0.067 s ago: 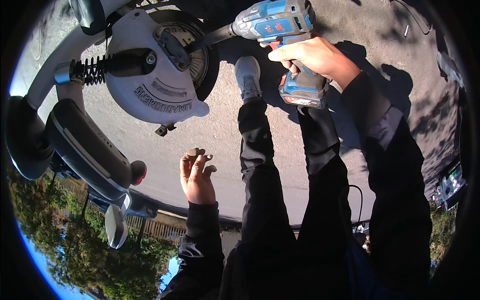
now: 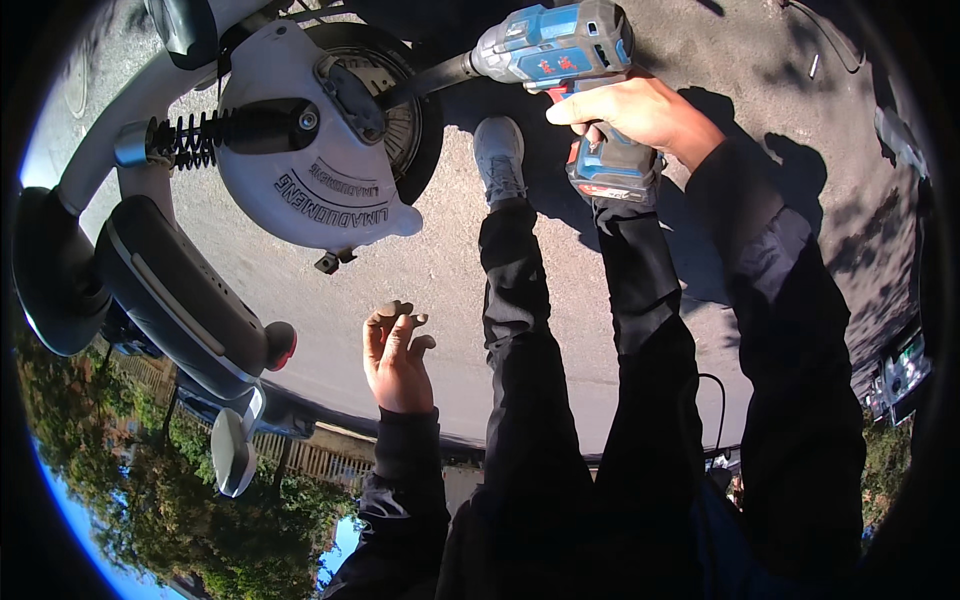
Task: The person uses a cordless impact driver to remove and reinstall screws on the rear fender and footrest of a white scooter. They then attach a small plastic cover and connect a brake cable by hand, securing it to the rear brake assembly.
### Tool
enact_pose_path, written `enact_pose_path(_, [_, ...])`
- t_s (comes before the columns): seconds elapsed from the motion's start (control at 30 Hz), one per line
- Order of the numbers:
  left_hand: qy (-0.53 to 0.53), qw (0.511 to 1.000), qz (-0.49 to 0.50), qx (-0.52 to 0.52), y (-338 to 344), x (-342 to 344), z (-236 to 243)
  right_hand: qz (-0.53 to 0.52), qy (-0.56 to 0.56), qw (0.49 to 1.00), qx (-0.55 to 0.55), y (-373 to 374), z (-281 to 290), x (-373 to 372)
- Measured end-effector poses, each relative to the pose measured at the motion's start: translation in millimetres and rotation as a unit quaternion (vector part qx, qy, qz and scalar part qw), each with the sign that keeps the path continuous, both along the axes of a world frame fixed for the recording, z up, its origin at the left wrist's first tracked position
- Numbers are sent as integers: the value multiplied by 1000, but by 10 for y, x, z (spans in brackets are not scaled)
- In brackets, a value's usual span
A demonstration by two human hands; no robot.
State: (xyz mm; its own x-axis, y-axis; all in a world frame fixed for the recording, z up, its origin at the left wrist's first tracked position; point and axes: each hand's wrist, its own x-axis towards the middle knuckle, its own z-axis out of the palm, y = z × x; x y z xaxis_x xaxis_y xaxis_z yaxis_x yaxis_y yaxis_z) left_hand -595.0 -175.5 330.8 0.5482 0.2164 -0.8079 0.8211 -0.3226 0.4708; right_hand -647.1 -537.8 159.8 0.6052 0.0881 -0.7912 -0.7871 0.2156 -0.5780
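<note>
My right hand [image 2: 655,112] grips a blue and grey cordless impact wrench [image 2: 560,45] by its handle. Its long dark socket [image 2: 430,80] reaches left to the rear wheel [image 2: 410,150] of a scooter, beside a grey part [image 2: 355,105] on the white wheel cover [image 2: 300,185]; whether the tip seats on a fastener is hidden. My left hand [image 2: 400,365] hovers over the pavement, below the cover, fingers loosely curled and apart. Its fingertips look dark, and nothing shows between them.
A black coil shock absorber [image 2: 190,140], the dark seat [image 2: 165,290] and a red rear light [image 2: 282,345] belong to the scooter at left. My white shoe [image 2: 498,155] stands on the pavement near the wheel. A dark cable [image 2: 835,45] lies far right.
The scooter and wrench appear shifted slightly right in the picture. My right hand keeps its grip, and the left stays curled almost as before.
</note>
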Motion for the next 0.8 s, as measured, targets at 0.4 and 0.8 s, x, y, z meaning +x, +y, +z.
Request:
enact_pose_path(0.4, [-9,997,66,-28,26,-86,191,-291,51,936,188,-232,209,-512])
enact_pose_path(0.8, [-14,996,50,-75,367,239,538,-245,269,906,-215,267,779,-2399])
